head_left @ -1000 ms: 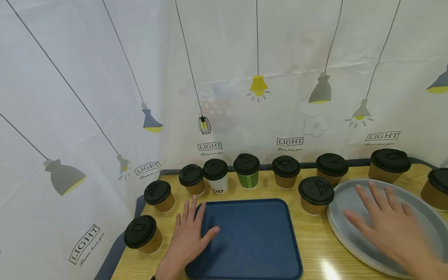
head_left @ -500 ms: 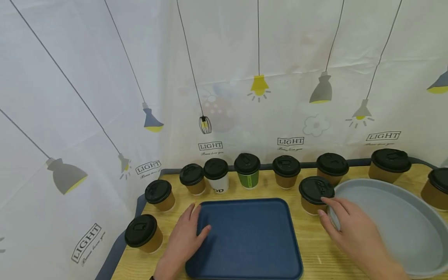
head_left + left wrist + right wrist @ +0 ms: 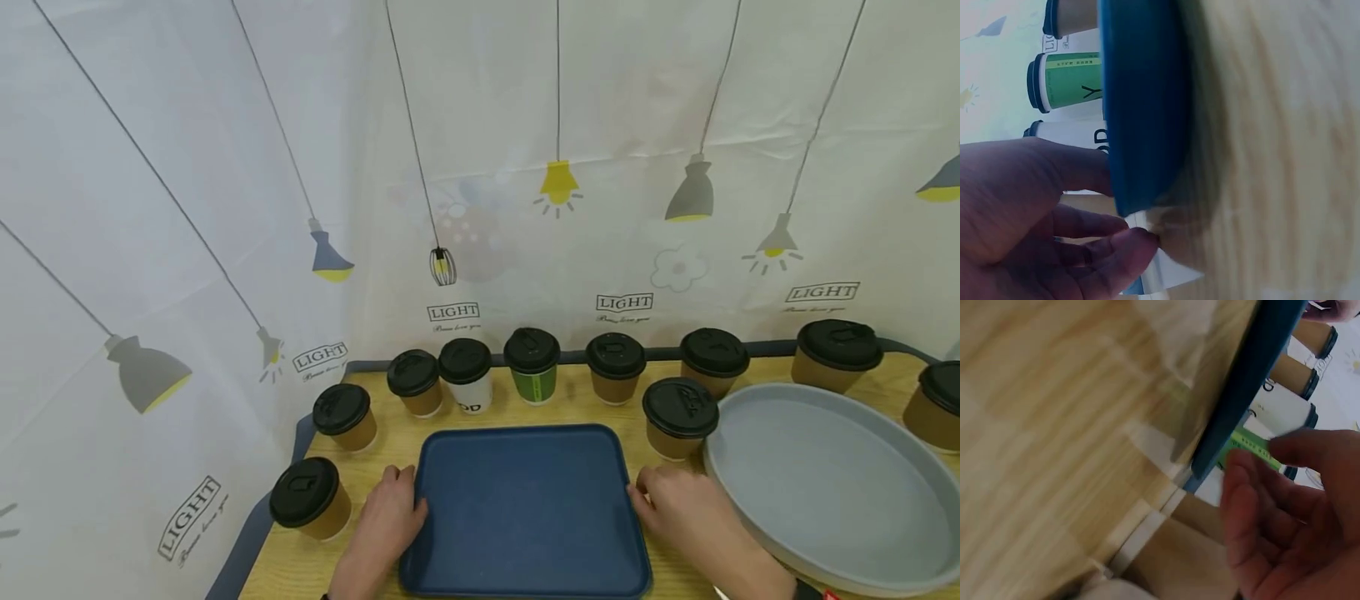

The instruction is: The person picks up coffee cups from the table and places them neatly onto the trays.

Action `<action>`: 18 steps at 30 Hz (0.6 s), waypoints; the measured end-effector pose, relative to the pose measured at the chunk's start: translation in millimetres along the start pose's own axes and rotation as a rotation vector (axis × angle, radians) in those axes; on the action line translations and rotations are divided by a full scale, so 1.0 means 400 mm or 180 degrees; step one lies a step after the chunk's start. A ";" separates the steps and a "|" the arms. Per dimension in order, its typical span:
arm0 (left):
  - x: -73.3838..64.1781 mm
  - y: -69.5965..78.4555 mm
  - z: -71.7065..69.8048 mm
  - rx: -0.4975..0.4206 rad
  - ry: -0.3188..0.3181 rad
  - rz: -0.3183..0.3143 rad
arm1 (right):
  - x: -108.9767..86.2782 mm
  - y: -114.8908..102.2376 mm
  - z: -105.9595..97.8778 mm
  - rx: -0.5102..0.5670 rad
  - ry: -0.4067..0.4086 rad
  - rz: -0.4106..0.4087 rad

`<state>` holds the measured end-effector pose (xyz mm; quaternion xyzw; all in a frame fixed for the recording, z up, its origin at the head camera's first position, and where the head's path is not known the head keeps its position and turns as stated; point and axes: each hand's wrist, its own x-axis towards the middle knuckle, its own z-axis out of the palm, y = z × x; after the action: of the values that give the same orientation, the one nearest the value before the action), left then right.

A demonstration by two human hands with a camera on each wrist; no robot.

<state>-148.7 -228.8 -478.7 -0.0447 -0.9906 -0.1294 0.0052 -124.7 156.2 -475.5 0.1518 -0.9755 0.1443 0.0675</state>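
A dark blue rectangular tray (image 3: 525, 508) lies on the wooden table between two hands. At its left side, the left hand (image 3: 384, 517) grips the rim, thumb (image 3: 1088, 165) at the upper edge and fingers curled below. The right hand (image 3: 682, 512) is at the opposite side, fingertips close to the rim in the head view. In the right wrist view its fingers (image 3: 1244, 515) are loosely curled, apart from the thumb, with no tray between them. The nearest cup to the right hand is a brown paper cup with black lid (image 3: 678, 417).
Several lidded paper cups line the back and left, including a white cup (image 3: 471, 392), a green cup (image 3: 534, 383) and a brown cup (image 3: 311, 497). A large round grey tray (image 3: 832, 492) stands at the right. Behind hangs a lamp-printed cloth (image 3: 510, 125).
The right hand has come left from over the grey tray, past the nearby cup, to the blue tray's right side. The left hand has drawn back slightly and curled at the left rim.
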 end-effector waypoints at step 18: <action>0.007 -0.015 -0.003 -0.0221 -0.0148 0.0176 | 0.006 -0.009 0.022 0.0041 -0.0343 -0.0039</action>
<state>-152.1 -234.5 -478.8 -0.0752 -0.9837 -0.1624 -0.0159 -126.6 149.5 -482.3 0.1657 -0.9758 0.1417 0.0147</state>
